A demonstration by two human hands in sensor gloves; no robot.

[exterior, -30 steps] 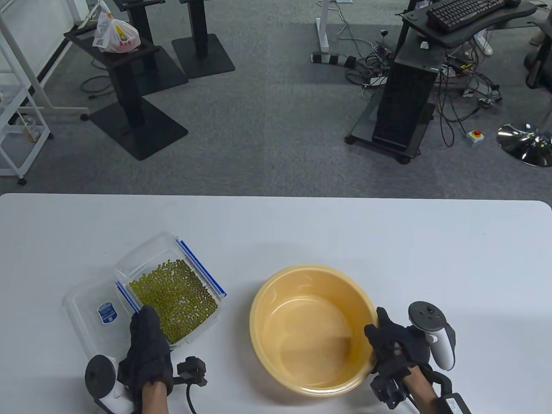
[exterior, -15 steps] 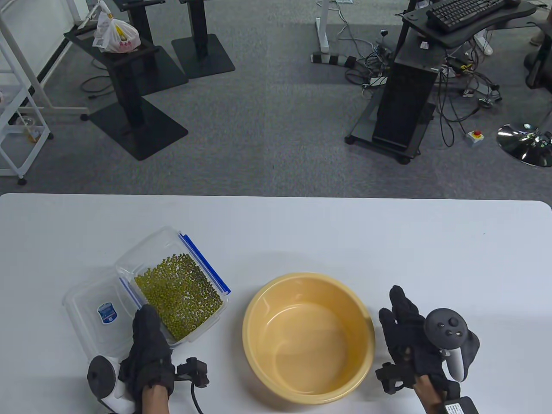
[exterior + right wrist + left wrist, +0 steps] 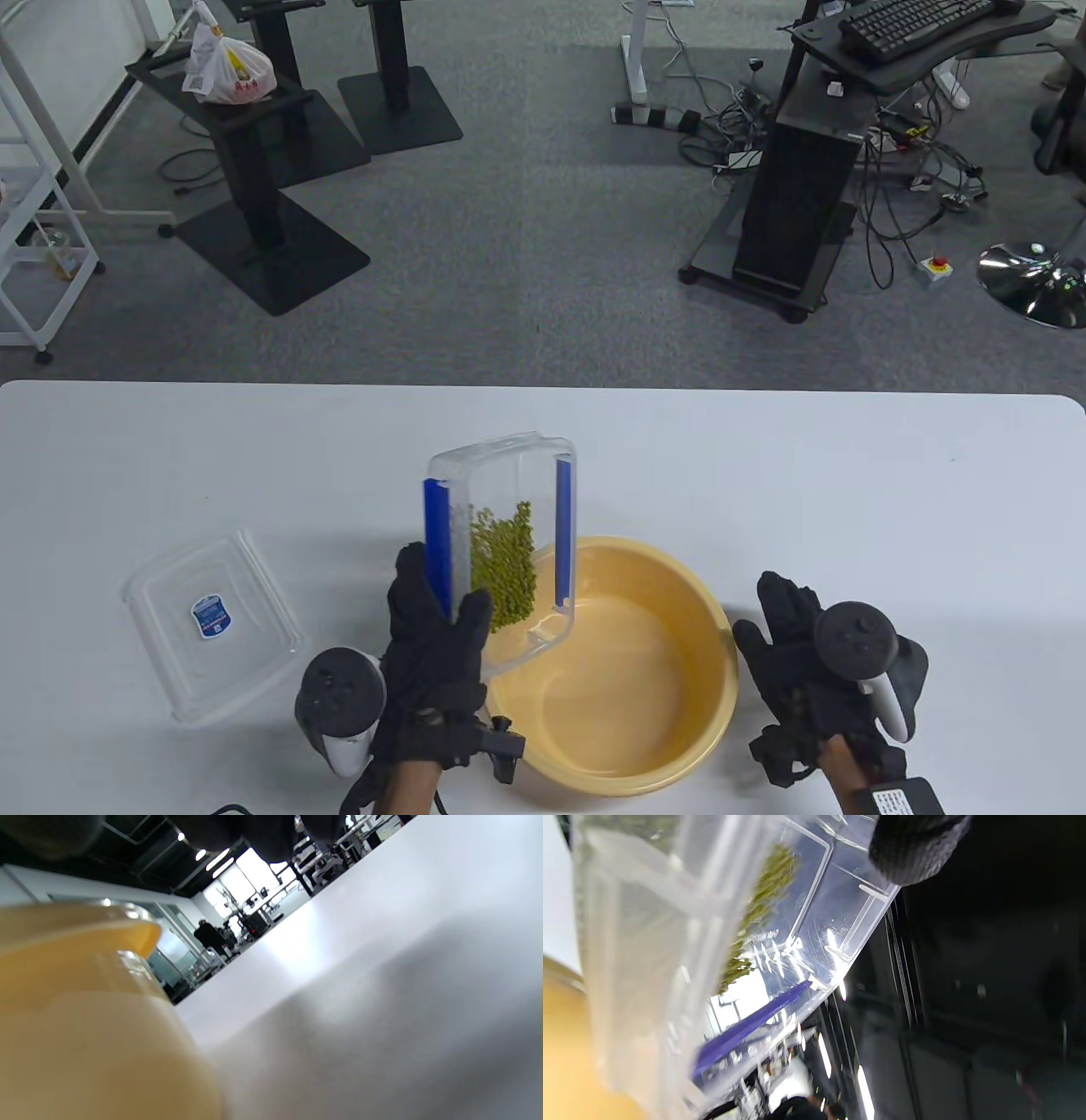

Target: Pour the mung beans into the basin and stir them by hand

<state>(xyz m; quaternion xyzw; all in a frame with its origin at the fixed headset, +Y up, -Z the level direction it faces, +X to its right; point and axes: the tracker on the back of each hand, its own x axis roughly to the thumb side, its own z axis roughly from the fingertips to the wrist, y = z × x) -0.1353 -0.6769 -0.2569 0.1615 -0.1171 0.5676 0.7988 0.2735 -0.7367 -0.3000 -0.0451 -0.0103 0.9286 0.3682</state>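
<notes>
Lifted off the table since a moment ago, the clear container [image 3: 509,543] now tilts over the yellow basin [image 3: 611,662], left hand [image 3: 433,645] gripping its lower corner. Mung beans [image 3: 505,573] pile at the low end; tipping slowly over the middle should avoid spills. Right hand [image 3: 797,654] rests relaxed beside the rim.

Left hand [image 3: 433,654] is reaching up from the near edge, its fingers [image 3: 413,577] and thumb curling round the box [image 3: 501,543] and holding it lifted and tipped; a tracker is sitting on the back of the hand, to its left. In the left wrist view one gloved fingertip [image 3: 916,849] is pressing on the clear wall. Right hand [image 3: 797,654] is lying just beside the basin [image 3: 679,747], its fingers extending forward and gripping nothing, the tracker riding on its back.
</notes>
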